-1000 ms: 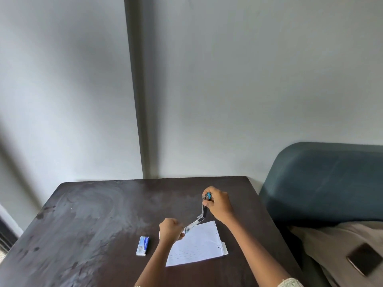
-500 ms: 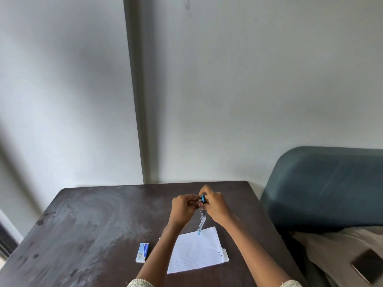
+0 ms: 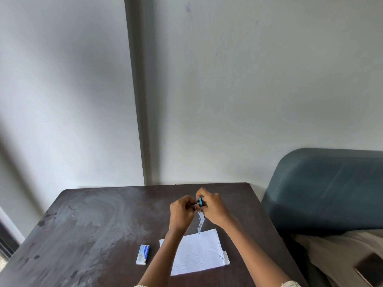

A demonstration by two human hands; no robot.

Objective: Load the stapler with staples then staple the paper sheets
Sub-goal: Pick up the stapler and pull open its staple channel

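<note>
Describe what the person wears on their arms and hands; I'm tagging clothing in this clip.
Both forearms are bare. The left hand and right hand show no gloves, and no rings or watch can be made out. Only pale, cream-coloured textured sleeve cuffs peek in at the bottom edge of the frame.

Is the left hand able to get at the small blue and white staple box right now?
Probably not at once: the left hand is busy on the blue stapler. The staple box lies uncovered.

I see a dark wooden desk (image 3: 99,230), matt and smudged. The stapler (image 3: 200,219) shows shiny metal with blue plastic; the sheets (image 3: 196,253) are matt white paper.
</note>
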